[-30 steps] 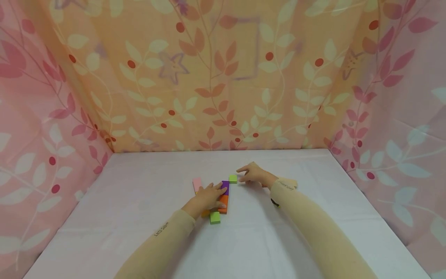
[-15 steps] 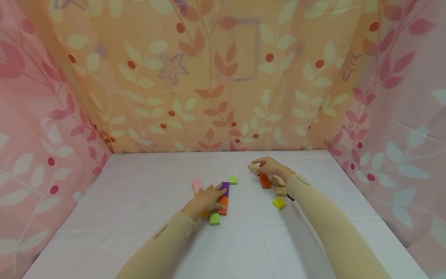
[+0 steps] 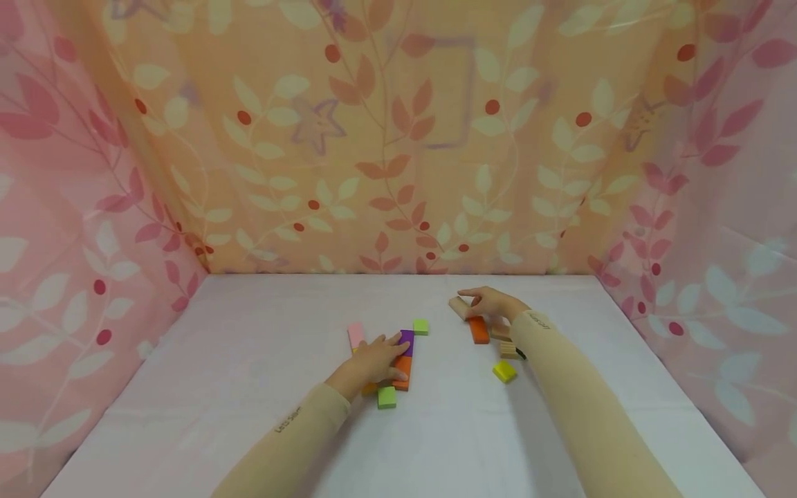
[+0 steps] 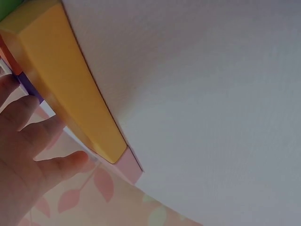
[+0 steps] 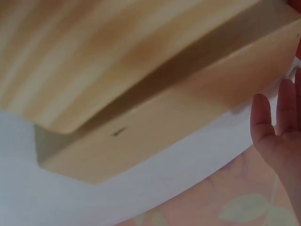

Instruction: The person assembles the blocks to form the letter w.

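Observation:
My left hand [image 3: 381, 357] lies flat, fingers straight, on a row of flat blocks: a purple block [image 3: 407, 340] and an orange block [image 3: 402, 366]. The left wrist view shows its fingers [image 4: 28, 136] beside a yellow block [image 4: 70, 89] and a pink block [image 4: 129, 165]. My right hand [image 3: 481, 303] reaches over a pale wooden block [image 3: 459, 308], its fingers relaxed, with a second orange block [image 3: 479, 330] just below it. In the right wrist view, wooden blocks [image 5: 141, 94] fill the frame and straight fingers [image 5: 277, 127] show at the right.
On the white table [image 3: 249, 387] lie a pink block [image 3: 355, 335], two green blocks [image 3: 420, 326] [image 3: 386, 397], a yellow block [image 3: 504, 371] and a striped wooden block [image 3: 507, 349]. Leaf-patterned cloth walls [image 3: 398, 173] close in the back and both sides.
My right hand has moved right, from the far green block to the wooden and orange blocks, uncovering the yellow one. My left hand stays on the row.

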`<state>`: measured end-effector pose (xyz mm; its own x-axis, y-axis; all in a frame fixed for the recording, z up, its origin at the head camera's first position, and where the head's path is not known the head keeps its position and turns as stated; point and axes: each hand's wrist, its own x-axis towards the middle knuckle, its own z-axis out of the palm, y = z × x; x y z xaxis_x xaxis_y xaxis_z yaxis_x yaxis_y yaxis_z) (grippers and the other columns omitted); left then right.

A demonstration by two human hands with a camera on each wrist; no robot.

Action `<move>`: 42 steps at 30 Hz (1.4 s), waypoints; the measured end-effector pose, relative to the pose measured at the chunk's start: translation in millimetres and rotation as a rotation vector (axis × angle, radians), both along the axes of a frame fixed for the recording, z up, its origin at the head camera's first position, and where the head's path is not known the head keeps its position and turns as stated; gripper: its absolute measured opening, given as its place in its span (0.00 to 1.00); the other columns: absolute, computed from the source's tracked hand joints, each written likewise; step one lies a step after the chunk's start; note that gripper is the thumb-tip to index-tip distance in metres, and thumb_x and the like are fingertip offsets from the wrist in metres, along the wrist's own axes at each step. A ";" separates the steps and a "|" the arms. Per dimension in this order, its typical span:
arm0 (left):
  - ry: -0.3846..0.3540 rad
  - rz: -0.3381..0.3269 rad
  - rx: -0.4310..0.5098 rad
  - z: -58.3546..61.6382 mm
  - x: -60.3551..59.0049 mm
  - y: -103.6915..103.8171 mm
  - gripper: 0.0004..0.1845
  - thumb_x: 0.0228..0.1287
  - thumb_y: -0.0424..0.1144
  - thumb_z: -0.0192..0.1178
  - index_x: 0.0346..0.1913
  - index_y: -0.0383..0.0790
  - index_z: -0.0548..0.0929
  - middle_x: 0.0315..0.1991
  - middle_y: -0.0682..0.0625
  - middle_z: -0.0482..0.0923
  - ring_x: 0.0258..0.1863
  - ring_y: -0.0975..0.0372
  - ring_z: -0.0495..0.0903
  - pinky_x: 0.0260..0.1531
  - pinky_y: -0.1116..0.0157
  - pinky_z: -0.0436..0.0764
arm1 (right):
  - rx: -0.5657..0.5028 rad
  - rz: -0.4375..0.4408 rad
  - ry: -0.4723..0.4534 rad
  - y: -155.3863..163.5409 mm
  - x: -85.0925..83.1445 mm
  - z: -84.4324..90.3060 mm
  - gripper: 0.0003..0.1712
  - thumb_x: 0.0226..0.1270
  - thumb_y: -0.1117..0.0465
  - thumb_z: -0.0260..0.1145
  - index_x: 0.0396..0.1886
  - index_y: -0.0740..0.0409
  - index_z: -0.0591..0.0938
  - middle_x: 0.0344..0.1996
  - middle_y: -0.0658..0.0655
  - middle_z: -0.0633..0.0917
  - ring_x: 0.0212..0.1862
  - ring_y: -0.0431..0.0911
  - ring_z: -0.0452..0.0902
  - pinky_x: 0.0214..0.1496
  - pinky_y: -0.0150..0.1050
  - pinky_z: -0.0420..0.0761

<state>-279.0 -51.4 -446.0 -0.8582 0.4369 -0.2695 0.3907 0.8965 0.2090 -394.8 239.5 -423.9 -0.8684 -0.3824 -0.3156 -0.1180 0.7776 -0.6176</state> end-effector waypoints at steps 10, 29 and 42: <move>0.006 -0.018 -0.004 5.7 7.7 6.9 0.39 0.61 0.58 0.61 0.73 0.50 0.65 0.75 0.49 0.56 0.73 0.47 0.55 0.65 0.39 0.57 | 0.080 0.035 -0.024 7.3 -2.7 0.8 0.39 0.67 0.60 0.67 0.74 0.58 0.61 0.52 0.68 0.75 0.52 0.57 0.68 0.62 0.54 0.66; 0.002 -0.008 0.000 7.4 6.0 8.2 0.39 0.62 0.58 0.61 0.74 0.51 0.64 0.76 0.50 0.54 0.73 0.48 0.54 0.66 0.39 0.55 | -0.097 -0.163 -0.032 -4.2 1.0 1.0 0.35 0.60 0.73 0.68 0.64 0.63 0.64 0.50 0.67 0.72 0.49 0.57 0.70 0.55 0.46 0.74; -0.020 0.012 0.021 1.3 2.4 0.2 0.39 0.62 0.56 0.62 0.74 0.49 0.64 0.76 0.49 0.54 0.73 0.47 0.53 0.66 0.39 0.54 | -0.417 -0.343 0.022 -21.5 14.5 1.2 0.27 0.64 0.72 0.65 0.61 0.68 0.67 0.37 0.61 0.75 0.34 0.46 0.74 0.35 0.35 0.79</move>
<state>-276.6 -51.2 -444.7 -0.8581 0.4320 -0.2775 0.3753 0.8966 0.2350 -380.3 218.1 -422.7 -0.9702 -0.1643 -0.1780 0.0834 0.4635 -0.8822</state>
